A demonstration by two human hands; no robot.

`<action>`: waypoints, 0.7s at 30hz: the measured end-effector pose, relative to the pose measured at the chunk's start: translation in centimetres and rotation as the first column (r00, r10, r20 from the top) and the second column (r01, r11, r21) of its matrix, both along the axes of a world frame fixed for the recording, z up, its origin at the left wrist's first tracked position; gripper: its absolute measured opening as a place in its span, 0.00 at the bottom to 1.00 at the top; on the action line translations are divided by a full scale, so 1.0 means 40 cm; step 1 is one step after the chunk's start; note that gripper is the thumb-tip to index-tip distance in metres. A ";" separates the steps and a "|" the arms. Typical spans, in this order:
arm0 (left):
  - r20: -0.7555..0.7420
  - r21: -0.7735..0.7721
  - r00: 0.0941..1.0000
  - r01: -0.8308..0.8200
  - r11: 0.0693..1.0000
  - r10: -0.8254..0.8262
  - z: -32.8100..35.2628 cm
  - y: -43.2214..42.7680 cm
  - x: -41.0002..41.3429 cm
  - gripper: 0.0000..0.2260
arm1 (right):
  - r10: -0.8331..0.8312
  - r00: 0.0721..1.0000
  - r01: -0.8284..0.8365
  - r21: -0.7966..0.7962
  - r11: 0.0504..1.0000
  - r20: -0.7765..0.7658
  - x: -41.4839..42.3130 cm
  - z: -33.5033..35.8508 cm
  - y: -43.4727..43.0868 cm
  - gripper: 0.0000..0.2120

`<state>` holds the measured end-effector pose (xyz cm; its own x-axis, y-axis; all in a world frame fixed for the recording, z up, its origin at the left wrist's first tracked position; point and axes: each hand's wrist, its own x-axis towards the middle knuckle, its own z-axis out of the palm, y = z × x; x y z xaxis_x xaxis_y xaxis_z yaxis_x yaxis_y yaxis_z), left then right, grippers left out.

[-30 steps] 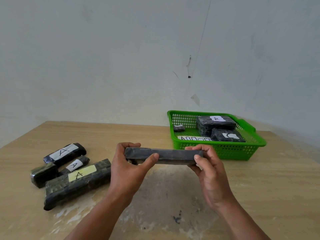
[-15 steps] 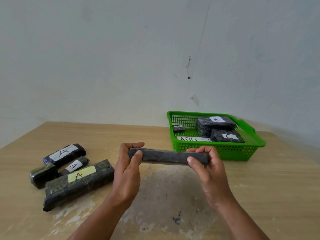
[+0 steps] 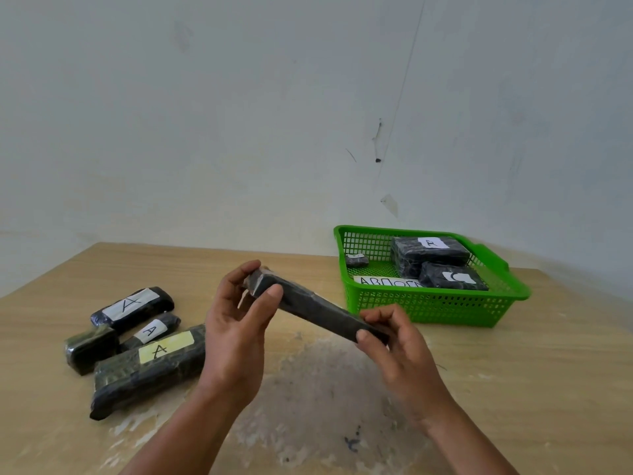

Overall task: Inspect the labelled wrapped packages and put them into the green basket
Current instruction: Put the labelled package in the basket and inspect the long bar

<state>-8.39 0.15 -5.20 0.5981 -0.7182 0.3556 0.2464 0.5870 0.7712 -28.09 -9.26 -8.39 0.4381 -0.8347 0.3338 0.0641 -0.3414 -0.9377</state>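
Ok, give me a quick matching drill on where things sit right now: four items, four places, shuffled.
Things
1. long dark package
2. yellow-label package
3. squarish A block
4. lettered paper strip

Places
a. far side of the green basket, right of the middle
b. lying on the table, left side
c. gripped at its ends by the left hand and right hand
d. flat on the basket floor, near side

Pairs: 1-c, 2-b, 3-a, 4-d

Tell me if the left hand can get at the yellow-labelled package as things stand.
Probably yes: the yellow-labelled package lies close beside the left hand, nothing between, but that hand grips the long dark package.
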 end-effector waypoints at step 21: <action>0.193 -0.046 0.894 0.420 0.906 -0.405 0.029 0.038 -0.034 0.34 | -0.136 0.933 0.015 -0.343 0.939 -0.332 0.032 -0.032 0.015 0.43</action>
